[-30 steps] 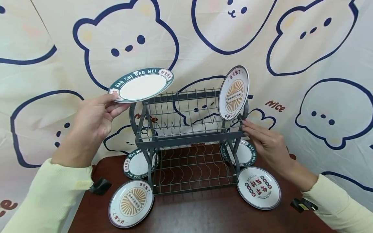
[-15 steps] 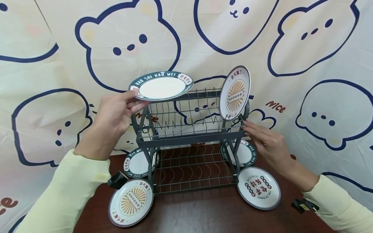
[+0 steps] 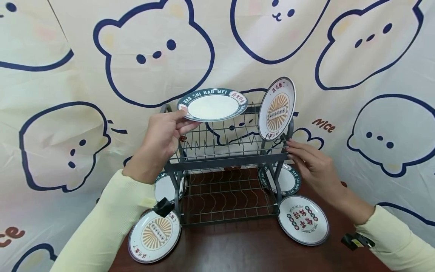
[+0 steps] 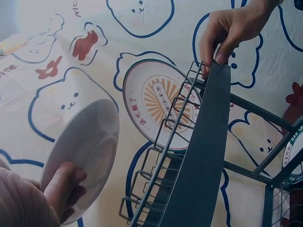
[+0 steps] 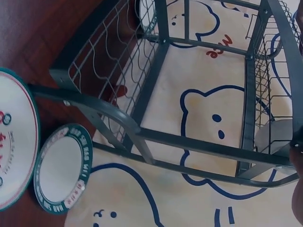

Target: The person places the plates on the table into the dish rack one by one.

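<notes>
At upper centre of the frame, pinches round white teal-rimmed plate [image 3: 213, 107] by its left edge with left hand [image 3: 164, 131]; lower, right of centre, grips corner of dark-grey metal rack [image 3: 224, 162] with right hand [image 3: 315, 166].

So the rack [image 3: 227, 161] is standing on the counter [image 3: 238, 245], an upright plate [image 3: 276, 109] sitting in its top tier's right end (a held plate [image 3: 213, 106] is hovering to its left). Flat plates [image 3: 303, 220] are lying front and back on both sides, cloth [image 3: 261, 75] hanging behind.
</notes>
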### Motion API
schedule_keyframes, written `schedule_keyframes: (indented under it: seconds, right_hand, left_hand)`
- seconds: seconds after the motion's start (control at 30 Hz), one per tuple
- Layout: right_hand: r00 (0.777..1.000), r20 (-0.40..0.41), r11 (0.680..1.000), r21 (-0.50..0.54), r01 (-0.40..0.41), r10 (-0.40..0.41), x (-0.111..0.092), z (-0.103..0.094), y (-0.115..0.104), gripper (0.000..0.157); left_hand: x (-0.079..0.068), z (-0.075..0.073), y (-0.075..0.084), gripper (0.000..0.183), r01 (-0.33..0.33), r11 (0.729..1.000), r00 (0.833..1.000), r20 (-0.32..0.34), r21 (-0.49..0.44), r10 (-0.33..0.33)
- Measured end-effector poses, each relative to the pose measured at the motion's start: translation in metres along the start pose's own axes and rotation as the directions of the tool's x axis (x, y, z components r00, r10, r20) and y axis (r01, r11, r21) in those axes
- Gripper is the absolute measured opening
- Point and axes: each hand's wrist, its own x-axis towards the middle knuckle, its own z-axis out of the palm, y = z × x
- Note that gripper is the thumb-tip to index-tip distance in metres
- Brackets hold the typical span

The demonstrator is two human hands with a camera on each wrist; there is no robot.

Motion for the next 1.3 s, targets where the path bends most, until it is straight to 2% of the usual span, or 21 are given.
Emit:
schedule_keyframes:
  seconds: [0.07, 0.17, 0.27, 0.37, 0.47, 0.53, 0.6, 0.63, 0.67, 0.7, 0.77, 0.8, 0.83, 0.9, 0.93, 1.0, 1.03, 1.07, 1.1, 1.2, 1.3]
  right_hand:
    - [1.000, 0.008, 1.000, -0.016, 0.015, -0.015, 0.002, -0.001, 0.002, 0.036]
    - [0.998, -0.041, 0.998, -0.027, 0.055, -0.056, 0.010, -0.002, 0.001, 0.017]
    - [0.991, -0.099, 0.995, -0.049, 0.088, -0.092, 0.025, -0.004, -0.006, 0.021]
    - [0.994, -0.084, 0.997, -0.046, 0.063, -0.067, 0.045, -0.009, -0.021, 0.021]
    - [1.000, -0.009, 1.000, -0.015, -0.019, 0.019, 0.071, -0.011, -0.039, 0.017]
    - [0.990, 0.072, 0.992, 0.032, -0.120, 0.118, 0.091, -0.013, -0.051, 0.020]
    - [0.955, 0.169, 0.962, 0.082, -0.262, 0.245, 0.111, -0.013, -0.063, 0.029]
    - [0.924, 0.223, 0.936, 0.095, -0.338, 0.310, 0.121, -0.013, -0.068, 0.036]
    - [0.885, 0.280, 0.903, 0.114, -0.415, 0.372, 0.131, -0.013, -0.071, 0.044]
    - [0.834, 0.339, 0.853, 0.140, -0.503, 0.436, 0.140, -0.012, -0.074, 0.053]
    - [0.729, 0.453, 0.736, 0.205, -0.645, 0.513, 0.157, -0.009, -0.075, 0.066]
    - [0.675, 0.513, 0.660, 0.250, -0.708, 0.530, 0.165, -0.007, -0.074, 0.070]
    - [0.620, 0.575, 0.568, 0.299, -0.767, 0.534, 0.172, -0.005, -0.071, 0.071]
    - [0.518, 0.672, 0.340, 0.391, -0.855, 0.529, 0.183, 0.000, -0.065, 0.067]
    - [0.474, 0.706, 0.231, 0.418, -0.879, 0.525, 0.188, 0.003, -0.062, 0.063]
    - [0.400, 0.751, 0.057, 0.438, -0.897, 0.525, 0.195, 0.007, -0.056, 0.060]
    - [0.377, 0.759, 0.007, 0.441, -0.898, 0.531, 0.197, 0.008, -0.055, 0.059]
    - [0.356, 0.762, -0.028, 0.440, -0.898, 0.541, 0.199, 0.010, -0.053, 0.059]
    - [0.339, 0.762, -0.049, 0.436, -0.899, 0.552, 0.201, 0.011, -0.052, 0.059]
    - [0.315, 0.760, -0.070, 0.427, -0.902, 0.569, 0.204, 0.014, -0.053, 0.058]
    - [0.306, 0.753, -0.079, 0.428, -0.900, 0.583, 0.206, 0.016, -0.054, 0.059]
  left_hand:
    - [0.001, 0.003, -0.003, 0.052, -0.003, 1.000, 1.000, 0.009, 0.006, 0.003]
    - [0.000, 0.007, -0.005, 0.051, -0.015, 1.000, 1.000, 0.017, 0.026, 0.014]
    - [-0.001, 0.010, -0.005, 0.050, -0.020, 1.000, 1.000, 0.020, 0.021, 0.020]
    - [-0.001, 0.012, -0.004, 0.050, -0.021, 1.000, 0.999, 0.024, 0.019, 0.021]
    - [-0.002, 0.013, -0.003, 0.050, -0.021, 1.000, 1.000, 0.023, 0.017, 0.021]
    - [-0.002, 0.014, -0.003, 0.049, -0.022, 1.000, 0.999, 0.024, 0.020, 0.022]
    - [-0.003, 0.014, -0.003, 0.048, -0.024, 0.999, 0.999, 0.024, 0.028, 0.023]
    - [-0.003, 0.014, -0.003, 0.048, -0.025, 0.999, 0.999, 0.024, 0.031, 0.024]
    - [-0.004, 0.013, -0.002, 0.048, -0.025, 0.999, 0.999, 0.023, 0.029, 0.024]
    - [-0.004, 0.013, -0.002, 0.047, -0.026, 0.999, 0.999, 0.021, 0.029, 0.026]
    - [-0.004, 0.012, -0.001, 0.048, -0.028, 0.999, 0.999, 0.018, 0.032, 0.027]
    - [-0.005, 0.012, -0.001, 0.048, -0.028, 0.999, 0.999, 0.018, 0.029, 0.027]
    - [-0.005, 0.011, -0.001, 0.048, -0.029, 0.999, 0.999, 0.019, 0.031, 0.029]
    - [-0.005, 0.011, 0.000, 0.047, -0.030, 0.999, 0.999, 0.022, 0.043, 0.029]
    - [-0.005, 0.011, -0.001, 0.047, -0.030, 0.998, 0.999, 0.025, 0.048, 0.028]
    - [-0.005, 0.011, -0.001, 0.046, -0.029, 0.998, 0.999, 0.030, 0.060, 0.027]
    - [-0.006, 0.011, -0.001, 0.045, -0.030, 0.997, 0.999, 0.034, 0.067, 0.027]
    - [-0.006, 0.011, -0.002, 0.045, -0.030, 0.997, 0.999, 0.038, 0.069, 0.027]
    - [-0.006, 0.010, -0.002, 0.045, -0.031, 0.997, 0.999, 0.042, 0.070, 0.028]
    - [-0.006, 0.008, -0.001, 0.045, -0.035, 0.996, 0.998, 0.057, 0.077, 0.031]
    - [-0.006, 0.004, 0.001, 0.045, -0.035, 0.994, 0.997, 0.071, 0.103, 0.028]
